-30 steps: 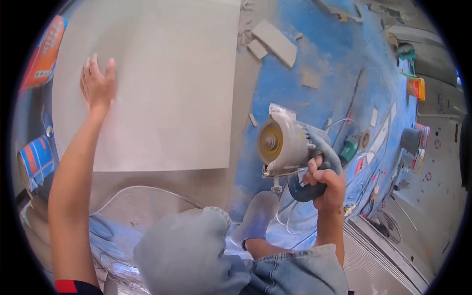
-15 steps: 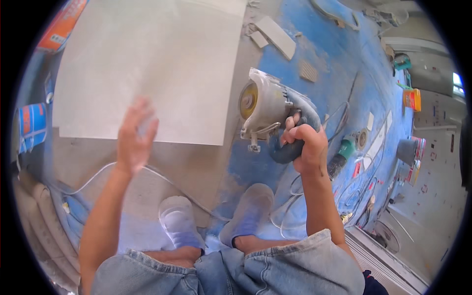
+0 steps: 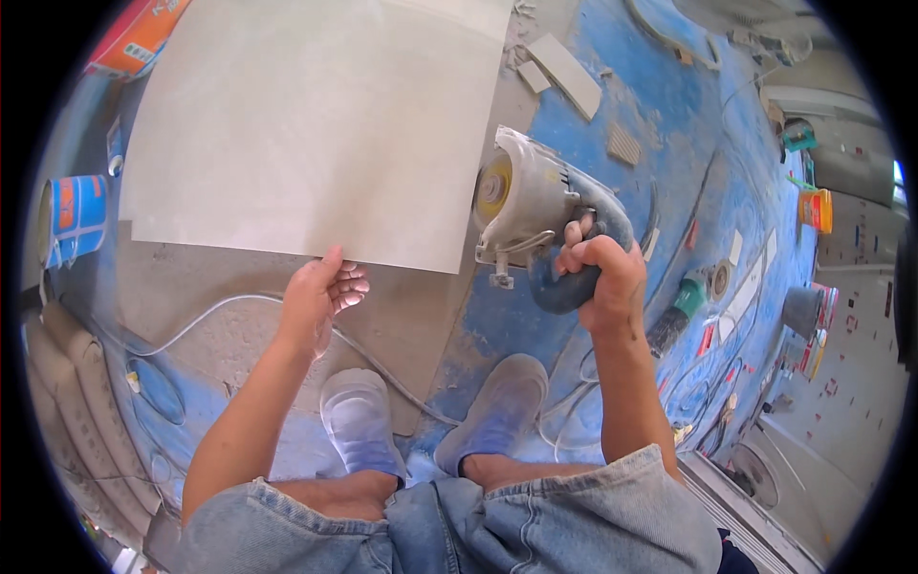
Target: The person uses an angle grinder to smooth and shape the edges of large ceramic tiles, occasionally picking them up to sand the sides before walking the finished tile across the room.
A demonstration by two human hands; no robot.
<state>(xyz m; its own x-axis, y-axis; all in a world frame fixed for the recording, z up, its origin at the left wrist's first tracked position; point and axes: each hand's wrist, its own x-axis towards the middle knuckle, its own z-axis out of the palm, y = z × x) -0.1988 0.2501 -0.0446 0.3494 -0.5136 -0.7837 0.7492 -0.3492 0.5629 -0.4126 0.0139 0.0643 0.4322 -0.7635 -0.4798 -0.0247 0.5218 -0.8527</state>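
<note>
A large pale tile [image 3: 306, 124] lies ahead of me on the left. At its near edge is my left hand [image 3: 320, 292], thumb tip against the edge. Its other fingers are half bent and apart, just this side of the tile, and hold nothing. My right hand [image 3: 612, 277] is wrapped round the dark handle of a dusty handheld tile cutter [image 3: 545, 196]. The cutter is beside the tile's right edge, its yellow round hub facing the tile. Whether its blade touches the tile I cannot tell.
Tile offcuts [image 3: 566, 77] lie beyond the cutter on the blue, dusty floor. A green angle grinder [image 3: 690, 295] rests to the right among cables. A pale cable [image 3: 382, 368] runs by my shoes. To the left stand a blue tin [image 3: 78, 215] and stacked beige sacks [image 3: 91, 383].
My left hand has come back from over the tile to its near edge, moving right. The right hand keeps its grip on the tile cutter. The view has shifted slightly.
</note>
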